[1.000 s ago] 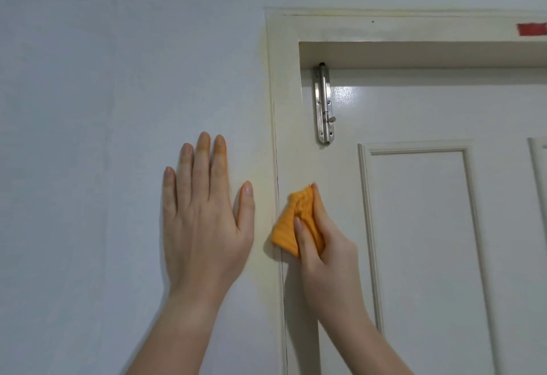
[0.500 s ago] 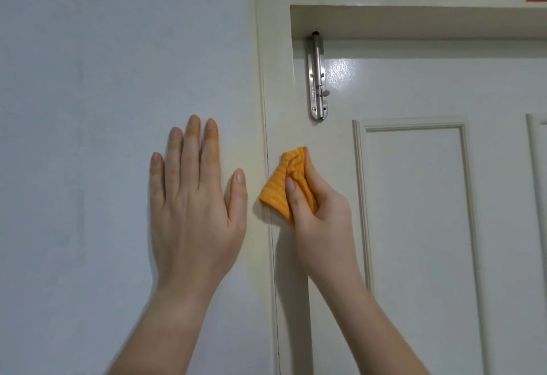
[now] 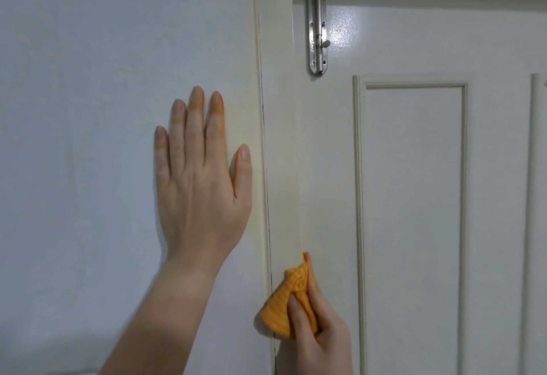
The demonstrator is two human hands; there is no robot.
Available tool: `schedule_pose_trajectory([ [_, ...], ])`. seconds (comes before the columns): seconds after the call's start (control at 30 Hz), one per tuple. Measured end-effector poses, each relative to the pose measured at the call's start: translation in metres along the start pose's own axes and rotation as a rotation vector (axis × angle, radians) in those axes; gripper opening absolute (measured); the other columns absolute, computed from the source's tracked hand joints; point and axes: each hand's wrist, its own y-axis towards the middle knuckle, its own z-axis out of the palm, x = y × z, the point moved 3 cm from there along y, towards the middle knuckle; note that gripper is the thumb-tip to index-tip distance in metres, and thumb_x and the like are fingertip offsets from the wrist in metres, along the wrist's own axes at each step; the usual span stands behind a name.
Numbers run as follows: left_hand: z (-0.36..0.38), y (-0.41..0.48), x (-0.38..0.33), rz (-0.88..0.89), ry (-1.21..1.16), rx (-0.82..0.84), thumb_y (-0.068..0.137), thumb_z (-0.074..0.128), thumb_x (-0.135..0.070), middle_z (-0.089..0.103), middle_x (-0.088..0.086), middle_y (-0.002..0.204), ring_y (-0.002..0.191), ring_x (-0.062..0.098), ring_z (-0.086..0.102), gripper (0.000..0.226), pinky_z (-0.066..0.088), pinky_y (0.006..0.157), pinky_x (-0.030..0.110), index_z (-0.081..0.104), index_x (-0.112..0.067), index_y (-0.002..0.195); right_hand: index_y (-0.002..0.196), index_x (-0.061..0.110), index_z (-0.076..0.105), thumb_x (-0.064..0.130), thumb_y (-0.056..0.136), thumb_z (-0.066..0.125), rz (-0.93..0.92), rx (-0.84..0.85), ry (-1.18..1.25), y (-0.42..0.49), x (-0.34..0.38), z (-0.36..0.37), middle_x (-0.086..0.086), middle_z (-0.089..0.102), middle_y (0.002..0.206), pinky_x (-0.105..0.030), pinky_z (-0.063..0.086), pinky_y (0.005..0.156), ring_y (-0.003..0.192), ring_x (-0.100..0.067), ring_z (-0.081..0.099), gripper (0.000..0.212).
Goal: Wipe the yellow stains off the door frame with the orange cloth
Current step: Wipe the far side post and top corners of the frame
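Likely soft and limp, the ribbed orange cloth (image 3: 279, 306) handles best bunched, as the grip of the right hand (image 3: 322, 333) pinches it against the cream door frame (image 3: 281, 138), left hand (image 3: 201, 185) laid flat.

Left hand (image 3: 201, 185) flat on wall (image 3: 88, 108) left of door frame (image 3: 279, 138), right hand (image 3: 318, 336) pressing cloth (image 3: 279, 306) on frame lower down, bolt (image 3: 317, 25) above on door (image 3: 414, 197).

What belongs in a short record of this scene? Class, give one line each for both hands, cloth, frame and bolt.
left hand: flat on the wall, fingers straight
right hand: grips the orange cloth
orange cloth: bunched, against the door frame
door frame: cream, faintly yellowish
bolt: metal, upright, at the top of the door
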Motion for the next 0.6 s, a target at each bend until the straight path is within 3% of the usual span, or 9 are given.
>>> schedule_pose_trajectory([
  [0.2, 0.0, -0.005, 0.003, 0.029, -0.01, -0.007, 0.117, 0.024, -0.044, 0.007, 0.007, 0.184, 0.171, 0.024, 0.002, 0.066, 0.007, 0.139, 0.051, 0.009, -0.016, 0.176, 0.139, 0.052, 0.055, -0.001, 0.095, 0.067, 0.015, -0.054, 0.022, -0.003, 0.002, 0.005, 0.028, 0.074, 0.116, -0.009, 0.049, 0.09, 0.101, 0.01, 0.068, 0.069],
  [0.37, 0.0, -0.005, 0.005, 0.049, 0.0, -0.005, 0.118, 0.025, -0.044, 0.009, 0.007, 0.184, 0.171, 0.024, 0.003, 0.065, 0.009, 0.139, 0.051, 0.01, -0.017, 0.176, 0.145, 0.038, 0.051, 0.002, 0.094, 0.069, -0.079, -0.068, 0.042, 0.025, 0.033, 0.009, 0.042, 0.066, 0.116, -0.004, 0.047, 0.091, 0.112, 0.015, 0.063, 0.065],
  [0.5, -0.002, -0.001, 0.008, 0.043, 0.001, -0.019, 0.118, 0.027, -0.043, 0.01, 0.006, 0.184, 0.171, 0.024, 0.004, 0.065, 0.01, 0.138, 0.051, 0.012, -0.017, 0.175, 0.148, 0.032, 0.047, 0.007, 0.094, 0.071, -0.211, -0.066, 0.022, 0.063, 0.074, 0.012, 0.05, 0.063, 0.108, 0.001, 0.044, 0.086, 0.105, 0.023, 0.061, 0.064],
  [0.6, -0.003, 0.007, 0.012, 0.043, 0.004, -0.022, 0.117, 0.027, -0.043, 0.01, 0.006, 0.184, 0.171, 0.024, 0.004, 0.065, 0.01, 0.138, 0.051, 0.013, -0.018, 0.175, 0.151, 0.023, 0.05, 0.013, 0.095, 0.072, -0.33, -0.067, 0.04, 0.095, 0.108, 0.013, 0.036, 0.069, 0.114, -0.002, 0.045, 0.09, 0.11, 0.017, 0.063, 0.061],
])
